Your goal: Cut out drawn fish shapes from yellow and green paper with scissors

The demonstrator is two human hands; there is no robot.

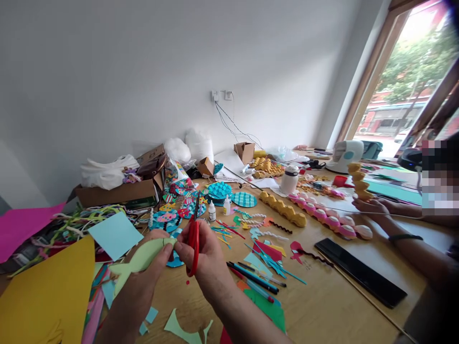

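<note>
My left hand [152, 277] is closed around a pale green paper cutout [143, 255] shaped like a fish, its forked tail pointing to the lower left. My right hand [208, 263] has red-handled scissors [194, 243] hooked in it, blades pointing up and away from the paper. The right fingertips also pinch the cutout's rounded end, close to the left thumb. Pale green paper offcuts [181, 329] lie on the table below my hands. Just beyond them are blue decorated paper discs [165, 220] and two small glue bottles [212, 211].
Coloured paper sheets [53, 291] and a heap of strips [68, 229] lie at left. Pens [254, 279], a long black flat object [360, 272] and egg-carton strips [283, 209] spread rightward. At right, another person's hands [375, 209] hold a yellow egg-carton strip [359, 181].
</note>
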